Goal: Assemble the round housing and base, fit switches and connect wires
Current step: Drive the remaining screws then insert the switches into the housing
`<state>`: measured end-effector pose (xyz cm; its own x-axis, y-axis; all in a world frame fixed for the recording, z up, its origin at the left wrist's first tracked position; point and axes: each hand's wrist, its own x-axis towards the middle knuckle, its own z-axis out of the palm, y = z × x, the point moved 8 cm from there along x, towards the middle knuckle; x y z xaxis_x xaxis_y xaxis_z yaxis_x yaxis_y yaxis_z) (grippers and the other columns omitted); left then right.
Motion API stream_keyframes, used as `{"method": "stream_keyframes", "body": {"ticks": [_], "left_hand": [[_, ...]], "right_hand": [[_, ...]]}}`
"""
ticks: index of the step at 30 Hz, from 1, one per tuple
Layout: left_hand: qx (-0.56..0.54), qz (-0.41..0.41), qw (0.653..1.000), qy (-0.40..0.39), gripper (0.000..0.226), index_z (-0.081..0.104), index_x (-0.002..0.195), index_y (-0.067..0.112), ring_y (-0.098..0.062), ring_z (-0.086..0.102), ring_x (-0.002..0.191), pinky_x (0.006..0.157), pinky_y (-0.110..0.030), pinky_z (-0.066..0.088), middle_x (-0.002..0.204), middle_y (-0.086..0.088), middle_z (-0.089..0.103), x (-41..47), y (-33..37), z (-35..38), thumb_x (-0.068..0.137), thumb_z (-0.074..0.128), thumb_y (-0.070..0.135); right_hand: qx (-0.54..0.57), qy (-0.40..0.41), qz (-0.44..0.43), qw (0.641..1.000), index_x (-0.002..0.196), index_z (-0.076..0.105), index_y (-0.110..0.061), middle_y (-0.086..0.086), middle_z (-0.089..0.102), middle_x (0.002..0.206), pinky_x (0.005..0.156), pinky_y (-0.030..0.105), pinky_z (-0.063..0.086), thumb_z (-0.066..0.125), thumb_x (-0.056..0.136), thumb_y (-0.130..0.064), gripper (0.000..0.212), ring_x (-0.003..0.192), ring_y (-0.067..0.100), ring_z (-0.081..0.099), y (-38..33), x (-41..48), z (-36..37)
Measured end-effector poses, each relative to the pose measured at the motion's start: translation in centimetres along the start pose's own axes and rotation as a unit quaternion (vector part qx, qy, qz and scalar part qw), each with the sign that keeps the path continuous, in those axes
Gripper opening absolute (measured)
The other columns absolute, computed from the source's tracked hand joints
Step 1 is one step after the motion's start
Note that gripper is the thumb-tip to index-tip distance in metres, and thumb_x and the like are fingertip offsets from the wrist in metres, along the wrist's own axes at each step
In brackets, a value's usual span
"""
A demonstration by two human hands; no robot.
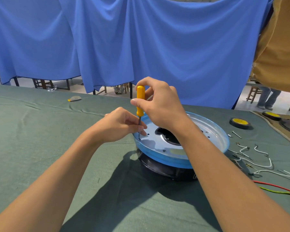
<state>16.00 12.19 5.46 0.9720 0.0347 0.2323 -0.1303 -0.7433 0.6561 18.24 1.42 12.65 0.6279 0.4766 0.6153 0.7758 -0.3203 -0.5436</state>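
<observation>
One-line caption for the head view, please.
Right hand holds a yellow-handled screwdriver upright on the round metal plate while left hand steadies its shaft; loose wires lie beside.

A table draped in rumpled green cloth carries it all, and near its middle sits the round housing, a blue-rimmed metal plate on top of a black base. Off to the right lie loose white wires, a red and a green wire, a small screw and two black-and-yellow tape rolls, well apart from the housing. Far back on the left rests a small yellow-and-white scrap.
</observation>
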Motion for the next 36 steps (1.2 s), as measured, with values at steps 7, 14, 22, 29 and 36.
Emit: {"method": "stream_keyframes", "body": {"ticks": [7, 14, 22, 29, 36], "left_hand": [[-0.016, -0.013, 0.997, 0.079, 0.021, 0.076, 0.060, 0.037, -0.021, 0.054, 0.072, 0.085, -0.053, 0.050, 0.071, 0.000, 0.075, -0.01, -0.10, -0.56, 0.080, 0.079, 0.031], [-0.010, 0.004, 1.000, 0.023, 0.009, 0.081, 0.081, 0.029, -0.033, 0.066, 0.094, 0.097, -0.052, 0.048, 0.086, 0.001, 0.077, 0.07, 0.33, -0.17, 0.085, 0.075, 0.025], [-0.024, -0.013, 0.997, 0.075, 0.013, 0.077, 0.068, 0.036, -0.025, 0.056, 0.077, 0.093, -0.048, 0.047, 0.075, -0.003, 0.075, 0.01, -0.09, -0.84, 0.078, 0.080, 0.029], [-0.025, -0.011, 0.998, 0.049, 0.005, 0.081, 0.079, 0.028, -0.026, 0.067, 0.089, 0.097, -0.051, 0.048, 0.080, 0.006, 0.077, 0.04, -0.22, -0.31, 0.082, 0.077, 0.031], [-0.016, 0.002, 0.998, 0.058, 0.012, 0.080, 0.072, 0.031, -0.034, 0.065, 0.090, 0.095, -0.054, 0.047, 0.077, 0.004, 0.076, 0.03, -0.07, -0.56, 0.083, 0.076, 0.032]], "right_hand": [[-0.005, -0.005, 0.001, 1.000, 0.107, 0.062, -0.020, -0.004, 0.064, 0.092, 0.082, 0.034, 0.050, 0.070, 0.085, -0.035, 0.028, 0.086, 0.019, 0.060, -0.05, -0.02, -0.12], [0.007, -0.010, -0.010, 1.000, 0.104, 0.065, -0.025, -0.006, 0.062, 0.081, 0.082, 0.034, 0.047, 0.072, 0.084, -0.030, 0.022, 0.086, 0.021, 0.054, -0.17, -0.02, -0.10], [0.004, -0.036, -0.015, 0.999, 0.113, 0.064, -0.024, -0.007, 0.064, 0.094, 0.079, 0.026, 0.047, 0.069, 0.086, -0.031, 0.029, 0.083, 0.012, 0.060, -0.22, 0.08, -0.31], [-0.025, 0.004, -0.015, 1.000, 0.102, 0.062, -0.025, -0.010, 0.064, 0.080, 0.070, 0.026, 0.040, 0.071, 0.084, -0.031, 0.021, 0.079, 0.011, 0.055, 0.08, -0.03, -0.60], [0.038, -0.040, -0.016, 0.998, 0.115, 0.062, -0.023, -0.006, 0.065, 0.096, 0.087, 0.036, 0.053, 0.066, 0.088, -0.020, 0.027, 0.085, 0.017, 0.065, -0.44, 0.01, -0.33]]}}
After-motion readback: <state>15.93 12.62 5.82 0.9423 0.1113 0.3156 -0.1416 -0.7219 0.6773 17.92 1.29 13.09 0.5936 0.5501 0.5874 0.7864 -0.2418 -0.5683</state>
